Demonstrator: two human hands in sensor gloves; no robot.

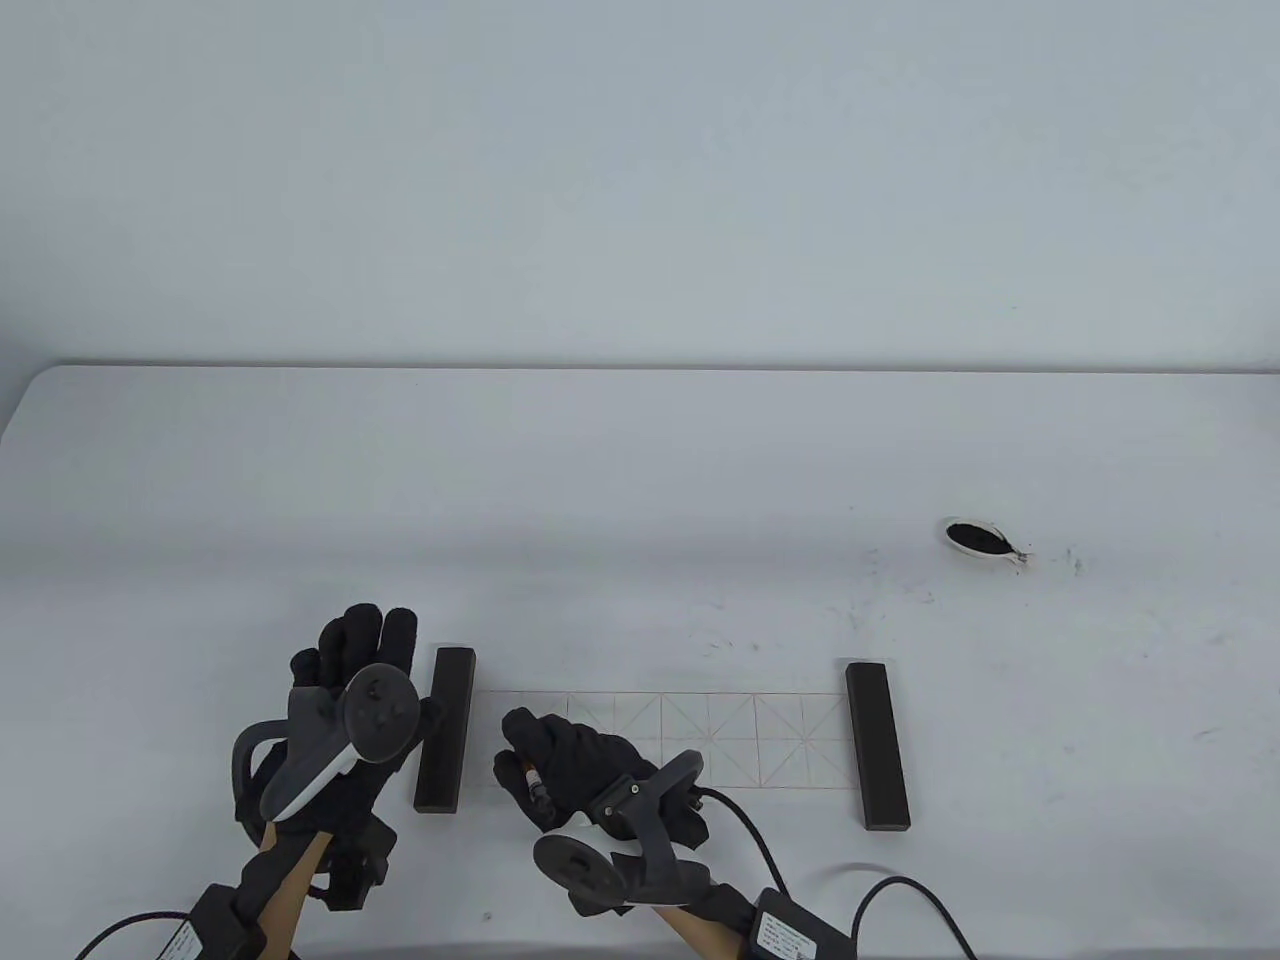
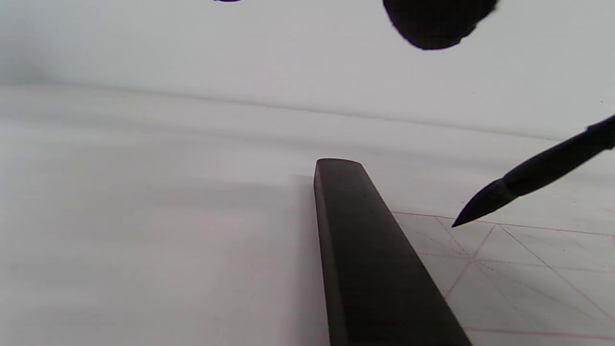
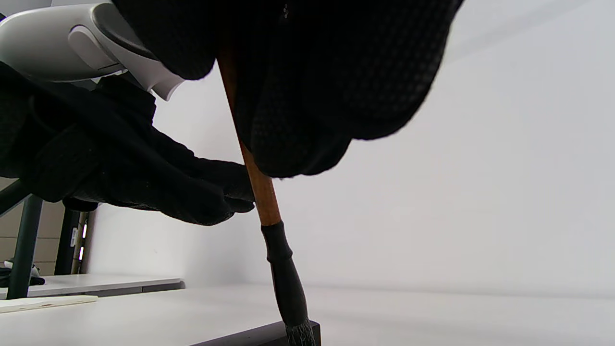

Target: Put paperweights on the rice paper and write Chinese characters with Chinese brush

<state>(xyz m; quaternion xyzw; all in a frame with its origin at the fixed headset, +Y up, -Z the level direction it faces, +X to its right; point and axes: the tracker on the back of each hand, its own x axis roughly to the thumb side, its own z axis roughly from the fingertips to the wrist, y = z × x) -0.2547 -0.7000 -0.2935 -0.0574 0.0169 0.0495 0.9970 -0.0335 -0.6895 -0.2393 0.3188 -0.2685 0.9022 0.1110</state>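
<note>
The brush (image 3: 262,190) is held in the right hand (image 1: 580,765), its brown shaft running up between the curled fingers (image 3: 307,96) and its black ferrule and dark tip sticking out well below them. In the right wrist view the tip reaches down to the upper edge of the left paperweight (image 1: 446,727); whether it touches cannot be told. In the left wrist view the inked tip points down at the first grid square of the rice paper (image 1: 700,735), just beside that paperweight, and seems to hover just above the sheet. In the table view only the shaft's butt end shows, at the 9 o'clock side of the right hand.

The rice paper is a long strip with red grid squares, lying flat on the desk (image 1: 640,480) at about 6 o'clock from its centre. The left paperweight, a dark bar, lies across the strip's 9 o'clock end; the right paperweight (image 1: 877,745), a matching bar, lies across its 3 o'clock end.

The left hand (image 1: 350,690) hangs just beside the left paperweight, on its 9 o'clock side, fingers (image 1: 365,630) loosely extended toward 12 o'clock and gripping nothing.

A small white ink dish (image 1: 982,540) filled with black ink sits well apart, toward 2 o'clock from the paper, with dark specks on the desk around it.
</note>
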